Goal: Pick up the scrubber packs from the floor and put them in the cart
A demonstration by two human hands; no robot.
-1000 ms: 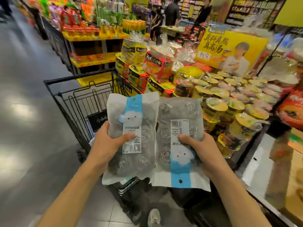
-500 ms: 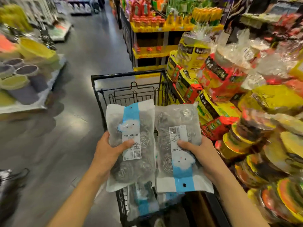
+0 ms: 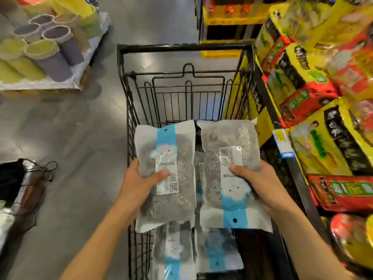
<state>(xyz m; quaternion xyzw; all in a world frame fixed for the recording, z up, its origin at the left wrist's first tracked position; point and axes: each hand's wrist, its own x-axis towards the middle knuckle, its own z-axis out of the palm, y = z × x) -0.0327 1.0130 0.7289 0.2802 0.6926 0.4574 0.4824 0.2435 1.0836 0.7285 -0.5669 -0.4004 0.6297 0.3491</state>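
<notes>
I hold two clear scrubber packs with blue-and-white labels over the black wire cart (image 3: pixel 182 47). My left hand (image 3: pixel 139 184) grips the left pack (image 3: pixel 177 205), thumb across its white label. My right hand (image 3: pixel 260 184) grips the right pack (image 3: pixel 228 138), thumb on its label, blue band toward me. Both packs hover side by side above the cart's basket. Beneath them, more scrubber packs (image 3: pixel 173 253) lie in the cart near its close end.
Shelves of yellow and red food bags (image 3: pixel 314 81) stand tight against the cart's right side. Grey floor (image 3: pixel 66 128) runs along the left. A low display of green and purple bins (image 3: pixel 42 51) sits at far left. A dark bag (image 3: pixel 16 178) lies at the left edge.
My view has swung left and down, so the cart now sits straight ahead under the packs. Both hands have carried the packs forward over the basket, grips unchanged.
</notes>
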